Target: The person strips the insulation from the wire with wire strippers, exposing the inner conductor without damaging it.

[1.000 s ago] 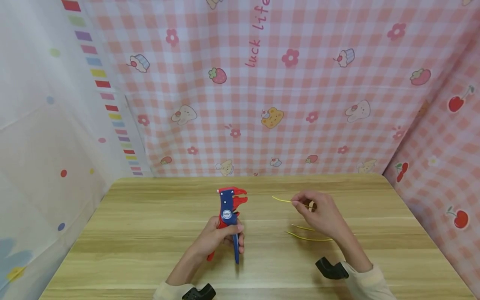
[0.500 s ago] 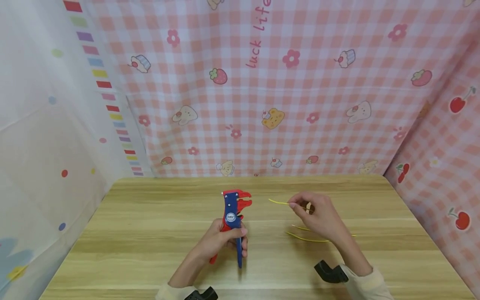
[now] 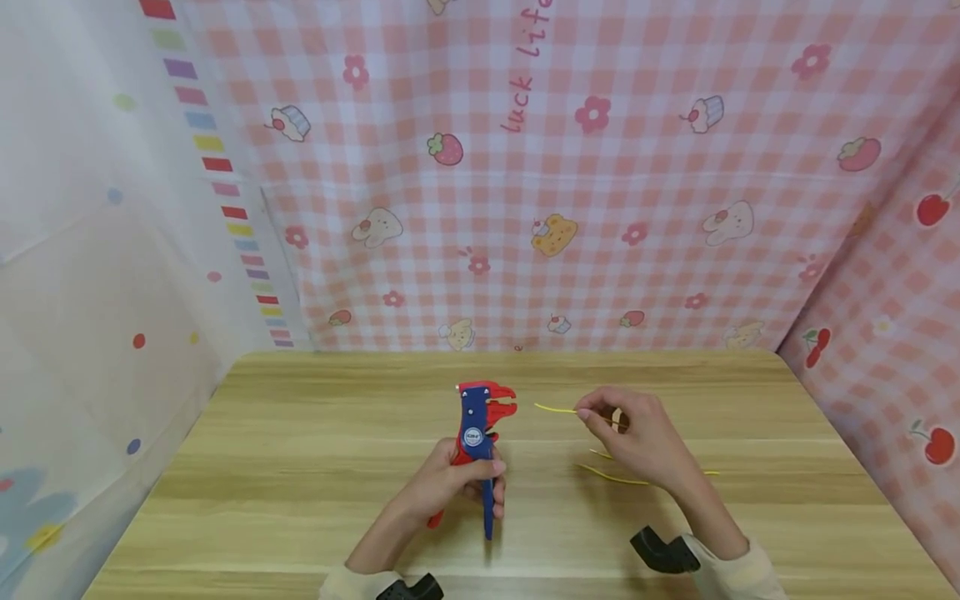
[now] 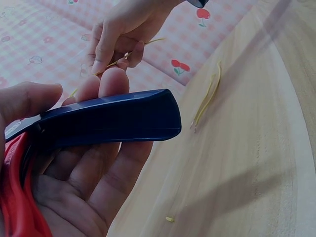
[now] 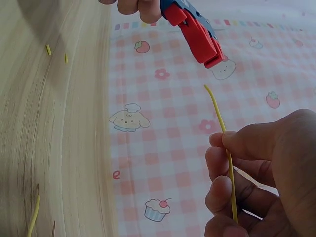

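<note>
My left hand (image 3: 438,485) grips the handles of a wire stripper (image 3: 476,418), blue with red jaws that face right. In the left wrist view the fingers wrap its blue handle (image 4: 113,118). My right hand (image 3: 637,433) pinches a thin yellow wire (image 3: 553,408) between thumb and fingertips. The wire's free end points left at the stripper's jaws, a short gap apart. In the right wrist view the wire (image 5: 217,108) runs back across the curled fingers, its tip below the red jaws. Two more yellow wires (image 4: 207,101) lie on the table beneath my right hand, partly hidden by it in the head view.
Small yellow cut pieces (image 5: 48,50) lie on the wooden table (image 3: 300,442); one such piece (image 4: 170,219) shows in the left wrist view. A pink checked cloth (image 3: 600,183) hangs behind the table, with further cloths at both sides. Black wrist mounts (image 3: 663,550) sit at the sleeves.
My left hand has moved the wire stripper to the right and slightly down. The held wire's tip has shifted a little left, so the gap to the jaws has narrowed. The head view shifted slightly.
</note>
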The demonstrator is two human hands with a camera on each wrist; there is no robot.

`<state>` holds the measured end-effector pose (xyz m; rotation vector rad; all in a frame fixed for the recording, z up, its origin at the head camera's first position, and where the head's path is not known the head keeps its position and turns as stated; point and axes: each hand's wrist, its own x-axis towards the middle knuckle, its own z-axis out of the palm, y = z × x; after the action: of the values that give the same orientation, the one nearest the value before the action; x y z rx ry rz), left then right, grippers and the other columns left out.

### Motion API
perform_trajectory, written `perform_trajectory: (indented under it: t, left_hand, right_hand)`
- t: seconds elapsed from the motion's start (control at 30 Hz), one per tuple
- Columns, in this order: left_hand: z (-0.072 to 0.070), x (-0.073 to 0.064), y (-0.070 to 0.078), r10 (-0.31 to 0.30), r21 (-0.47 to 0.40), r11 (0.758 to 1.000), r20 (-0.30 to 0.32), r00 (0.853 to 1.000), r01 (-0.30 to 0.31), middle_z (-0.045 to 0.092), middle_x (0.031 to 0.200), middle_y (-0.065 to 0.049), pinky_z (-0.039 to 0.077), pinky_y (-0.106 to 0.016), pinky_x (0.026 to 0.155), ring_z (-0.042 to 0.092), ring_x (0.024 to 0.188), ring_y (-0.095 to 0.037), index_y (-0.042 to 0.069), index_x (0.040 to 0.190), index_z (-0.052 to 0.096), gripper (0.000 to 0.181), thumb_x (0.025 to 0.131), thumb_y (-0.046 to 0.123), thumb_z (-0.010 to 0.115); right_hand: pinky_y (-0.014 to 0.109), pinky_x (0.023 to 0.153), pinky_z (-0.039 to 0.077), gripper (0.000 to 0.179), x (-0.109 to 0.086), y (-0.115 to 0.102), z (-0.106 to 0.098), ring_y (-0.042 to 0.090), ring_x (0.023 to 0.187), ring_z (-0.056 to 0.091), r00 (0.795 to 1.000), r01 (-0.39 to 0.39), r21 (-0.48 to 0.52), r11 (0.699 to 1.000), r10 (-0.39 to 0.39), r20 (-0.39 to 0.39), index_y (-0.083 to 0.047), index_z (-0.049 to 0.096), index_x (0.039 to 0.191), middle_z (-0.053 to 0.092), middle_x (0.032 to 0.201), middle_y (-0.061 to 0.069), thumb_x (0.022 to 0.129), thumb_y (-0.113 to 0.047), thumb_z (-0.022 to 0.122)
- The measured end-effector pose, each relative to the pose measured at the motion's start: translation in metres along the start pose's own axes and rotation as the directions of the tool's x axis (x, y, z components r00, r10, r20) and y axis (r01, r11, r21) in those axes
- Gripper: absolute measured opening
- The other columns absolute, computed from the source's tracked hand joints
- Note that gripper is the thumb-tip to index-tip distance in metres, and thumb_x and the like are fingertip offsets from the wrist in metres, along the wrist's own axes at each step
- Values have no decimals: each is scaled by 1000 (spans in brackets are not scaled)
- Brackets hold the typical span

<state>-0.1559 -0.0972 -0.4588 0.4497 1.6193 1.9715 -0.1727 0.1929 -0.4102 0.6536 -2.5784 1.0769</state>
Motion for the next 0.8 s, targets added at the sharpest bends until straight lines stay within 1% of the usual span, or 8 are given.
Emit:
perform_trajectory:
  t: [0.17,0.4,0.6,0.8]
  left_hand:
    - [1,0,0,-9,-3,1000,18,1000,9,73,78,-1,64,-32,73,76,70,-16,3,100,59,16,100,18,65]
    - [2,0,-1,-15,3,1000,29,999,15,73,78,0,64,-32,74,76,70,-16,3,100,59,8,102,10,59]
    - [5,0,-2,-5,1,1000,43,999,5,73,79,-1,65,-33,74,76,70,-16,4,99,60,10,100,14,63]
    - [7,0,-3,-2,6,1000,59,998,2,73,79,0,64,-32,73,76,69,-15,4,99,60,8,101,11,60]
  right_hand:
    - [21,55,43,10,0,-3,0,2,63,50,1000,9,11,1000,-9,1,-20,74,94,68,77,-12,97,-11,70]
    - [21,55,44,10,-1,-5,-1,2,64,51,1000,9,19,1000,-9,11,-20,74,95,69,78,-12,97,-11,70]
    - [21,55,43,10,-1,-7,0,2,64,51,1000,11,25,1000,-12,18,-20,74,95,68,79,-12,98,-12,69]
    - [21,55,43,11,-2,-10,0,1,64,51,999,25,37,999,-25,20,-21,74,95,69,80,-12,98,-12,69]
